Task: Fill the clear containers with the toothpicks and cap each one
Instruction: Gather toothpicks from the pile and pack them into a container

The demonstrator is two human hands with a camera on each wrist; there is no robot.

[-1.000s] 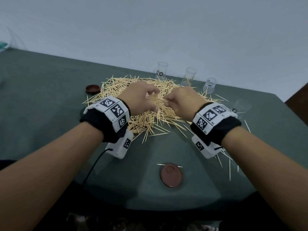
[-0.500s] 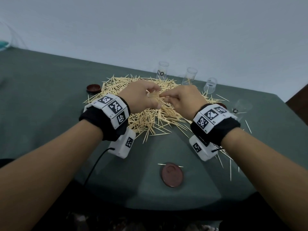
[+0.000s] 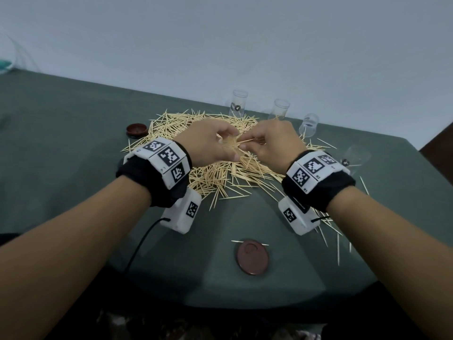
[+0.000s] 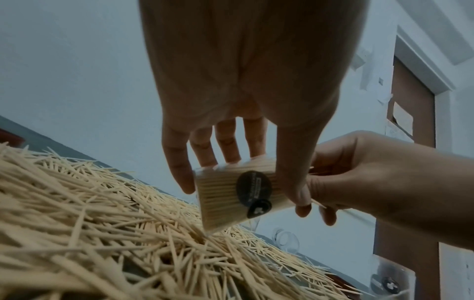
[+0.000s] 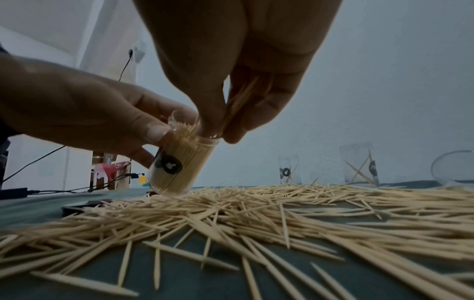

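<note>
Left wrist view showed a clear container (image 4: 238,194) packed with toothpicks, tilted just above the toothpick pile (image 3: 220,168) on the green table (image 3: 73,143). Left hand (image 3: 208,143) gripped it, thumb and fingers curled round its wall. Right hand (image 3: 274,146) pinched a few toothpicks (image 5: 238,101) at its mouth. Three more containers (image 3: 239,103) stood upright beyond the pile; a brown cap (image 3: 252,256) lay nearer the person.

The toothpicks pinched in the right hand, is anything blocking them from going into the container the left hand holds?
Nothing separate: the container is uncapped, but already packed nearly full, so the toothpicks in the right hand have little room. The left hand grips its side.
</note>
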